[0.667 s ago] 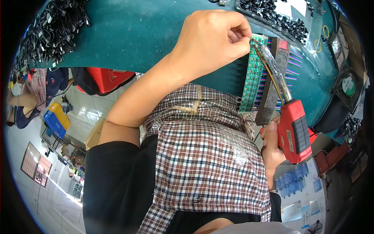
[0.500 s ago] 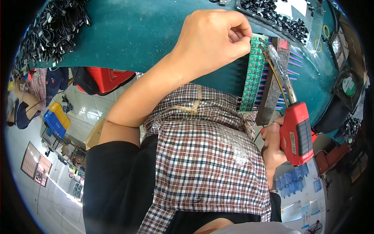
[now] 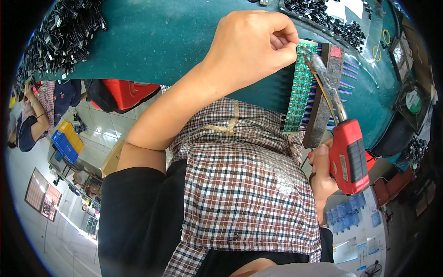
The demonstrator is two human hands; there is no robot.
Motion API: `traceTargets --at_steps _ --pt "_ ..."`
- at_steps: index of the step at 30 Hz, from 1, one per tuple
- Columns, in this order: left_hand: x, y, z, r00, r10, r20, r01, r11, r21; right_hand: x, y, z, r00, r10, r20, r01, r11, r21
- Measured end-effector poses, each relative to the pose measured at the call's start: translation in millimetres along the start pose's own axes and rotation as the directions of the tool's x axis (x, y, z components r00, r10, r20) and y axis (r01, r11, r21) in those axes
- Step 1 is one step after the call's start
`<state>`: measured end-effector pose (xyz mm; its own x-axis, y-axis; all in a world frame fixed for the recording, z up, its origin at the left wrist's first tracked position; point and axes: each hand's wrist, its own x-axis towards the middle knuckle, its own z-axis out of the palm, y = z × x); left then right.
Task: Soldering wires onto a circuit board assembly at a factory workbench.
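A panel of small green circuit boards (image 3: 297,92) lies near the table's edge, with thin coloured wires (image 3: 348,87) running out to its right. Across those wires rests a dark bar (image 3: 318,115) with a pink-red patch at its far end. My left hand (image 3: 256,48) is closed in a pinch at the panel's far left corner; whatever is between thumb and finger is hidden. In my right hand (image 3: 321,173) is a red and black soldering gun (image 3: 348,157), its grip wrapped by my fingers. The gun's tip is over the panel's far end, close to my left fingertips.
Heaps of black cables with plugs (image 3: 64,37) cover the table's far left. At the far right stands a clear tray (image 3: 323,27) of small black parts. Green matting (image 3: 152,41) covers the table. A red stool (image 3: 127,94) and another person (image 3: 39,111) are at the left.
The soldering gun has shifted slightly left, carrying its tip across the panel toward my left fingertips. My left hand has stayed put. The person at the left has moved an arm.
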<state>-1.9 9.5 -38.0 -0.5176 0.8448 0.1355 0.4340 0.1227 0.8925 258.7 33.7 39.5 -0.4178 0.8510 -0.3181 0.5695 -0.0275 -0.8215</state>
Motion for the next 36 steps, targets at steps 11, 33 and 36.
traceTargets --at_steps 11,33,36 --pt "1.5 5.6 -5.9 0.982 -0.143 0.123 0.146 0.989 -0.015 5.9 -10.2 3.8 0.987 -0.004 -0.163 0.013 0.998 0.053" --pt "106.3 3.2 -18.1 0.944 0.196 -0.265 -0.088 0.924 0.371 7.4 -15.4 8.9 0.948 0.017 -0.318 0.079 0.955 0.286" --pt "87.1 33.9 -33.2 0.987 0.083 -0.139 -0.059 0.984 0.169 7.6 -11.9 6.5 0.958 -0.022 -0.287 0.102 0.958 0.269"
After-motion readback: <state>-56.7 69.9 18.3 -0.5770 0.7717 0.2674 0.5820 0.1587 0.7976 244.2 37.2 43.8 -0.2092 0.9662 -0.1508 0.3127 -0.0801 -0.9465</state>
